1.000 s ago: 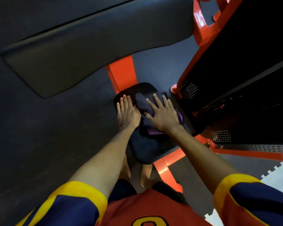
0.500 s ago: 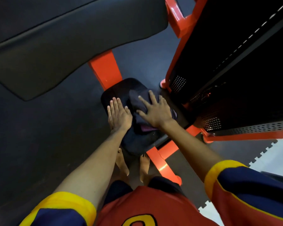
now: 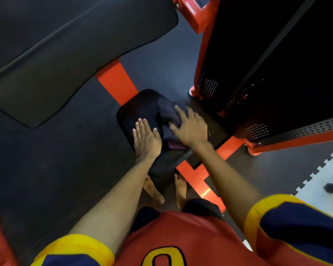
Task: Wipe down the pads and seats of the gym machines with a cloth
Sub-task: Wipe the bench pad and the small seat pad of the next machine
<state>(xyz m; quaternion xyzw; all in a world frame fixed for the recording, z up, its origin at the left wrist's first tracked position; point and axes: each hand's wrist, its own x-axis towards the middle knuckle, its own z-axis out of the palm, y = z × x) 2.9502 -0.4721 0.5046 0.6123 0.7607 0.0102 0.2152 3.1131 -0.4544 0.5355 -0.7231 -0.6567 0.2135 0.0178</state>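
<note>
Nearest the camera: red jersey, both arms reaching down to the low seat pad (image 3: 140, 106) at centre. Left hand (image 3: 146, 140) lies flat and open on the pad's left side, bracing, holding nothing. Right hand (image 3: 190, 127) is spread palm-down, pressing the dark cloth (image 3: 168, 114) onto the pad's right side; fingers look extended rather than curled round it. Cloth covers only part of the pad, so my read is mid-wipe on this seat: the far-left corner is bare, can't tell whether it's been wiped. Farther left, the big back pad (image 3: 69, 54) has no cloth on it, likely still to do. Far right: orange frame (image 3: 200, 60).
</note>
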